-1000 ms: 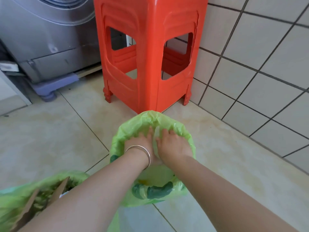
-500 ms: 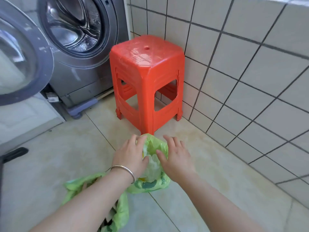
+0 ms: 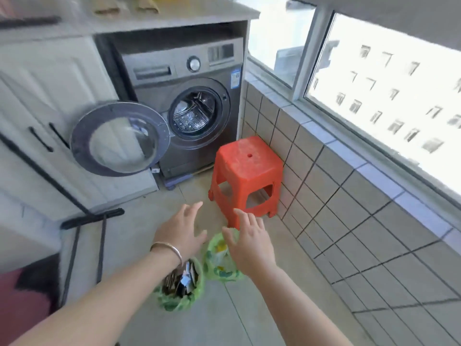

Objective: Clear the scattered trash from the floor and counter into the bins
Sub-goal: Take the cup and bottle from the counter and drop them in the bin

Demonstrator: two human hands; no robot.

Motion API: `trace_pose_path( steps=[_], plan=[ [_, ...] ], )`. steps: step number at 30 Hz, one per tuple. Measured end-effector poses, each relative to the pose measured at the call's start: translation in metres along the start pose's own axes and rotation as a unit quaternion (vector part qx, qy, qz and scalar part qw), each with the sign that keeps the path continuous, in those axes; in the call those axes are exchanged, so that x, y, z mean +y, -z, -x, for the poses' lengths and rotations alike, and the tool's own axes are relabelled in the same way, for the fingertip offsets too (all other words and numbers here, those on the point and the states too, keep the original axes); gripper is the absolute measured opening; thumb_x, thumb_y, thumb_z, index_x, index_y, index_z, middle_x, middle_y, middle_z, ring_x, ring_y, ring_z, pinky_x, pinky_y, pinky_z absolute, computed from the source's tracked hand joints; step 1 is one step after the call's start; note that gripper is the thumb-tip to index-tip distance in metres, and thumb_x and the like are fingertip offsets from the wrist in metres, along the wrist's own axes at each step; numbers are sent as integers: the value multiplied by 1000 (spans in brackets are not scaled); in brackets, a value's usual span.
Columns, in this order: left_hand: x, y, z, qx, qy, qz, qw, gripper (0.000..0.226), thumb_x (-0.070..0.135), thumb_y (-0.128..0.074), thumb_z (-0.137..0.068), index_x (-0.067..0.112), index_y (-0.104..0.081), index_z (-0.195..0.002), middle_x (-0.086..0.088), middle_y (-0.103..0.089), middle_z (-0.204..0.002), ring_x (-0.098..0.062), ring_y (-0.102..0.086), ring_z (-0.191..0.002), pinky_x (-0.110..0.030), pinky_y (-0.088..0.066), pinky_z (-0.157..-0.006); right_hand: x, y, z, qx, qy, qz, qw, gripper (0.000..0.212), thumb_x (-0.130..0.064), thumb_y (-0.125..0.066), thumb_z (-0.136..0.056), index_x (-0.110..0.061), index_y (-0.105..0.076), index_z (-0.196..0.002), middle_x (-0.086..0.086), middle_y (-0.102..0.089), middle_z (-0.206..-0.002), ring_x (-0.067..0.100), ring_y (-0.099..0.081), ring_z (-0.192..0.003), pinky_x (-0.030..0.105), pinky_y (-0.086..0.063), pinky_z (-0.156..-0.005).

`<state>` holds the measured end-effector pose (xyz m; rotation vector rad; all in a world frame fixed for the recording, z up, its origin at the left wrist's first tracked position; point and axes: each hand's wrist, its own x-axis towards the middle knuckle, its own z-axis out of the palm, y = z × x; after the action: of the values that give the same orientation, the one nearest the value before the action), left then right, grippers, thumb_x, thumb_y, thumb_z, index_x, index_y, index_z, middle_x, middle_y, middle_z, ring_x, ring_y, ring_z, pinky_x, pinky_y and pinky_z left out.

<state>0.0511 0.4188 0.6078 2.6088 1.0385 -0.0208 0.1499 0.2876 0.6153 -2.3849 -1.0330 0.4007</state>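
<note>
Two small bins lined with green bags stand on the tiled floor below my hands. The left bin [image 3: 180, 293] is packed with dark wrappers and cardboard scraps. The right bin [image 3: 219, 258] holds pale and yellow trash. My left hand [image 3: 182, 228], a metal bracelet on its wrist, hovers above the floor with fingers spread and nothing in it. My right hand [image 3: 249, 239] hovers over the right bin, fingers apart and holding nothing.
A red plastic stool [image 3: 245, 176] stands just beyond the bins against the tiled wall. A grey washing machine [image 3: 189, 108] has its round door [image 3: 119, 138] swung open to the left. A black-handled mop [image 3: 92, 218] leans on white cabinets. Brown items lie on the counter [image 3: 154, 18].
Both hands have let go of the right bin's green bag and lifted away with fingers spread. My head has risen, so the bins and stool look smaller and farther below.
</note>
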Motion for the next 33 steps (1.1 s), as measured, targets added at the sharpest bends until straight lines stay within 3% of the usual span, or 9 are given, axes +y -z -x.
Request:
trace_pose_path(
  steps=[4,9,15,26,33],
  plan=[
    [-12,67,22,3,18,7,1000,65,42,-51,-86,33,-21,-143,2,-33,-146,-20,-61,-109,-35,-52,-82,-49,44,3,6,4,6,1000,52,-42,-43,-93,-21,-34,-140,-1,-46,-135,22,-37,-125,36,-36,-102],
    [-45,146,18,52,31,35,998,65,40,-56,-81,31,-30,-140,0,-41,-138,-27,-61,-106,-42,-49,-90,-103,70,-12,16,22,30,999,48,-38,-44,-92,-19,-39,-136,3,-49,-133,26,-39,-124,38,-37,-100],
    [-85,200,-8,87,33,41,995,62,35,-56,-82,29,-31,-139,0,-42,-134,-25,-62,-105,-42,-51,-88,-152,75,-54,23,38,40,998,49,-39,-42,-93,-19,-37,-138,2,-48,-134,24,-37,-127,38,-37,-102],
    [-125,271,-101,161,107,67,979,64,36,-53,-86,28,-25,-143,0,-37,-143,-22,-56,-117,-41,-50,-93,-235,90,-203,3,140,22,990,50,-42,-40,-95,-20,-35,-140,2,-45,-139,23,-36,-130,38,-36,-103],
    [-151,315,-155,229,149,80,959,61,38,-53,-87,28,-28,-141,0,-42,-136,-20,-60,-105,-38,-51,-89,-299,90,-294,-33,227,35,973,52,-45,-40,-95,-21,-32,-141,1,-43,-141,21,-35,-131,38,-37,-104]
  ],
)
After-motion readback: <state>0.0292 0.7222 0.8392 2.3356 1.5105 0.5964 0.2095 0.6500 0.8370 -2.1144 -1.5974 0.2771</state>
